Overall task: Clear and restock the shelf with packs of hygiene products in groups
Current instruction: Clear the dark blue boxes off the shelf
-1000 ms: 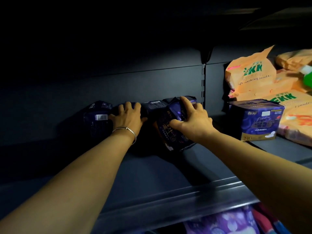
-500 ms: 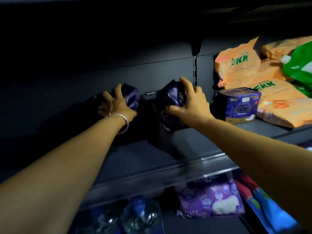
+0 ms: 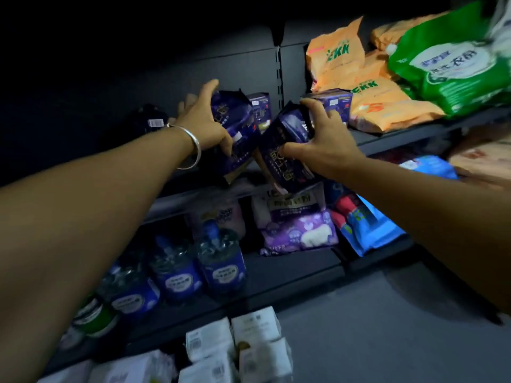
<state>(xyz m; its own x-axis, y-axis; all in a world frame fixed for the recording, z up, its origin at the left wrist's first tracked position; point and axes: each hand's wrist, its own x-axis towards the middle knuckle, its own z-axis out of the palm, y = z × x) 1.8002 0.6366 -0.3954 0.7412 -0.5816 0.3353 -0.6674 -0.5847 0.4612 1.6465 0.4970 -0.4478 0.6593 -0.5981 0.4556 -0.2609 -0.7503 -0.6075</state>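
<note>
My left hand point(image 3: 206, 125), with a silver bangle at the wrist, grips a dark purple pack point(image 3: 235, 128) lifted off the dark shelf point(image 3: 193, 194). My right hand point(image 3: 323, 145) grips a second dark purple pack point(image 3: 282, 150), tilted, just in front of the shelf edge. Further dark purple packs stay on the shelf: one point(image 3: 150, 120) at the left in shadow, one point(image 3: 261, 106) behind my hands, and a boxy one point(image 3: 336, 103) to the right.
Orange bags point(image 3: 337, 56) and a green bag point(image 3: 448, 62) lie on the shelf at the right. Below stand blue water bottles point(image 3: 221, 264), a light purple pack point(image 3: 298, 230) and blue packs point(image 3: 367, 225). White boxes point(image 3: 249, 346) sit lowest.
Both hands have pulled their purple packs forward off the shelf toward me. The view has dropped, so the lower shelves with bottles and white boxes now show.
</note>
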